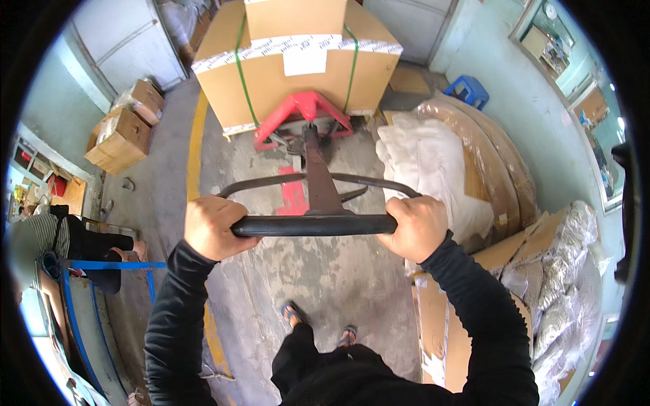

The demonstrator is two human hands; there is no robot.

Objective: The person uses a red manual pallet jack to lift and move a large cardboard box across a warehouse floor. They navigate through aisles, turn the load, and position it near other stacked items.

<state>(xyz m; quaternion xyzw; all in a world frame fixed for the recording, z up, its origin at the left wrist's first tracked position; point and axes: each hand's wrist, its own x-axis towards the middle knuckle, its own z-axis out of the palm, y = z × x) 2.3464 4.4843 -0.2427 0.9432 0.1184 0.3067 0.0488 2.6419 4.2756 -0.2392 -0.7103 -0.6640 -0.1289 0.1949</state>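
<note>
My left hand (215, 227) is closed round the left end of a black pallet jack handle (315, 225). Round the right end of the same bar, my right hand (418, 227) is closed too. From the handle a dark shaft (319, 169) runs forward to the red pallet jack body (306, 107). Beyond it stands a large brown carton (298, 81) bound with green straps, with a white sheet on its front and a smaller carton (294, 19) on top. The jack's forks are hidden by the carton.
At right are a white cloth bundle (433, 172), wrapped rolls (497, 152), cartons with plastic-wrapped goods (565, 291) and a blue stool (467, 91). At left are open cartons (122, 139), a yellow floor line (196, 149) and a person in a striped top (51, 240) beside a blue-edged frame (88, 318).
</note>
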